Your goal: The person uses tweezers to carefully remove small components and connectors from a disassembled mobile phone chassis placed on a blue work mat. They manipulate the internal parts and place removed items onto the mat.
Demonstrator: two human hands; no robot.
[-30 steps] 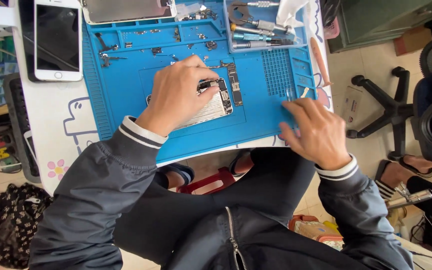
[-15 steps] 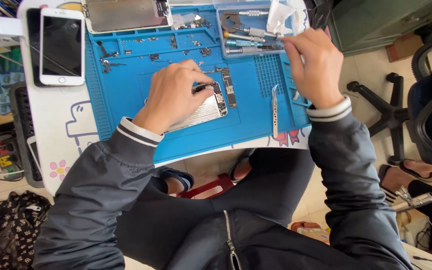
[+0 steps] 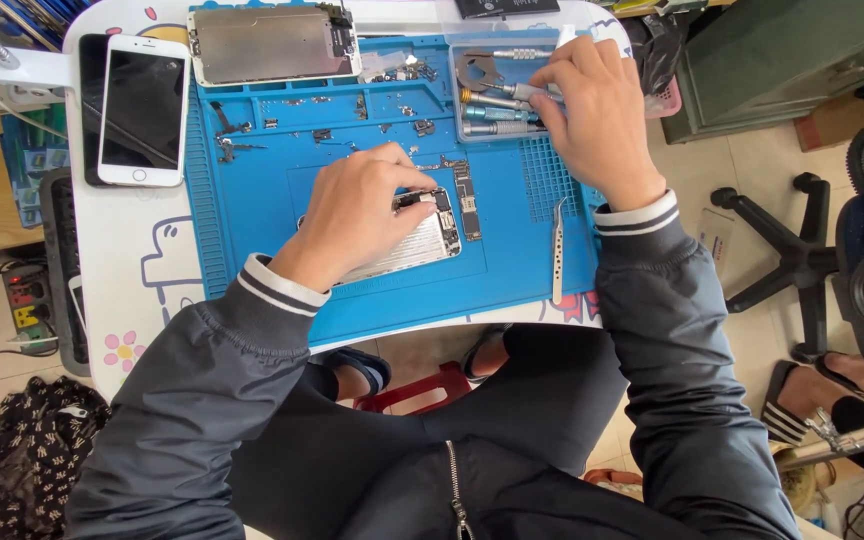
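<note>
Left hand [image 3: 357,215], mid-frame, rests fingers-down on the opened phone chassis [image 3: 414,243] on the blue repair mat [image 3: 252,200], fingertips pinched at its top end beside the loose logic board [image 3: 466,199]. Right hand [image 3: 592,110], upper right of frame, curls into the tool tray [image 3: 472,130], fingers closed on a screwdriver [image 3: 497,99]; tweezers [image 3: 557,250] lie unused right of centre. Step judged: tool selection during disassembly; the next move calls for bringing the driver tip squarely onto a small fastener while the chassis is steadied.
</note>
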